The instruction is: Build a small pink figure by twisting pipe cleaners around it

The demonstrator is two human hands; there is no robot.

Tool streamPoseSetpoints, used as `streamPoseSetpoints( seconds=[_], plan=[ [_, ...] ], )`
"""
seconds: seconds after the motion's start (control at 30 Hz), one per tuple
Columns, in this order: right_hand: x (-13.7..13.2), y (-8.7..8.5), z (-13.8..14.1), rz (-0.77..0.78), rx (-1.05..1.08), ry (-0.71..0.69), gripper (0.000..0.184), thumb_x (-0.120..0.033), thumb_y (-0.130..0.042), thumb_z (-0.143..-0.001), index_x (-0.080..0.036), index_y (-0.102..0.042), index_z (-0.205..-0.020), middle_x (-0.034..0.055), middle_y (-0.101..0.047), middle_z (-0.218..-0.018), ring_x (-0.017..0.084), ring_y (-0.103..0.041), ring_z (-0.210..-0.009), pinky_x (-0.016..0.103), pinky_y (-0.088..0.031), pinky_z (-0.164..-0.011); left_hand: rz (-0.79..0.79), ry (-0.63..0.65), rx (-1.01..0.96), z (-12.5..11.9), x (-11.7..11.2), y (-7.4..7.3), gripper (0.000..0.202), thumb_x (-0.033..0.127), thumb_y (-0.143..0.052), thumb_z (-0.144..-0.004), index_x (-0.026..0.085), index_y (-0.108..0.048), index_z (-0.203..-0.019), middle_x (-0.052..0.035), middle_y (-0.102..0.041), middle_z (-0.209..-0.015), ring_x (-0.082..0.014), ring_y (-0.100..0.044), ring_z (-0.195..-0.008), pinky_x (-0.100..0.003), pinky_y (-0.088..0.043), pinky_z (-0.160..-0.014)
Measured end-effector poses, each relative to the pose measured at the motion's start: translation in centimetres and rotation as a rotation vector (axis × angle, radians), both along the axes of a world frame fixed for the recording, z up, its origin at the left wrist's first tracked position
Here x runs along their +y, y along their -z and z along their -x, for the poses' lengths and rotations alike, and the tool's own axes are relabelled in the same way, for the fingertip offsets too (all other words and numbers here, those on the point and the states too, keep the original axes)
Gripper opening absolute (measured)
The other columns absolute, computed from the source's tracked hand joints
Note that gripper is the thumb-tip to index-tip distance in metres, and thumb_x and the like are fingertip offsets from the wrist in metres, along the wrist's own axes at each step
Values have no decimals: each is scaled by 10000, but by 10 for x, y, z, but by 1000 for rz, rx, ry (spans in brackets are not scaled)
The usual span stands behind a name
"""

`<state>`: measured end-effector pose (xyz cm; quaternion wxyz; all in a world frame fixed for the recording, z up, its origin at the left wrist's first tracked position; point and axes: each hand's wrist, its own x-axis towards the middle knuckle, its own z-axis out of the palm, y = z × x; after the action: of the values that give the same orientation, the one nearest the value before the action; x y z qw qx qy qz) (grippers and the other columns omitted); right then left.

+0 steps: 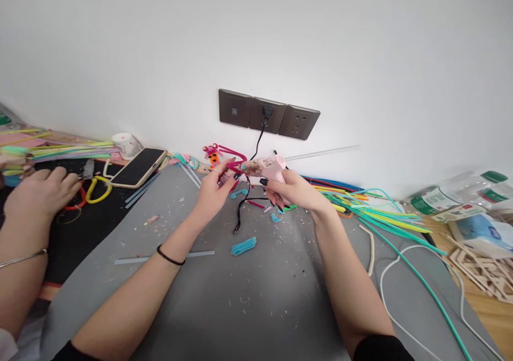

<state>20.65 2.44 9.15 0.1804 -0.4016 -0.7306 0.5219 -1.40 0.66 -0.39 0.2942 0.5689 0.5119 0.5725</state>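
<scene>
Grey mat [248, 297], white wall; right hand [294, 190] grips glue gun [268, 169], left hand [214, 193] pinches pink pipe cleaner [230, 166]; phone [138, 167], co-worker's hand [38, 193] nearby.

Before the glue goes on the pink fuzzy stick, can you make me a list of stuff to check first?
1. Glue gun gripped in the right hand: ok.
2. Pink fuzzy stick pinched in the left hand: ok.
3. Black cord plugged into the wall socket: ok.
4. Nozzle meets the stick: cannot tell, too small.
5. Left fingertips clear of the nozzle: not ok, very close.
6. Other person's hand away from the gun: ok.
</scene>
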Motion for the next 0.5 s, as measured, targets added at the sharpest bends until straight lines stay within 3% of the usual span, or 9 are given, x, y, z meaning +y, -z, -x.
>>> streamPoseSetpoints(
  seconds=[0.5],
  plan=[
    [4,3,-6,2,-13,-10,354,-291,-537,-896,-173,-577,-565,2,-578,-486,84,-510,-414,209,-354,-417,-33,73,-91,2,1,-3,531,475,-677,-899,181,-635,-1340,-136,-701,-1341,-279,-662,-1210,-413,-542,-1017]
  ],
)
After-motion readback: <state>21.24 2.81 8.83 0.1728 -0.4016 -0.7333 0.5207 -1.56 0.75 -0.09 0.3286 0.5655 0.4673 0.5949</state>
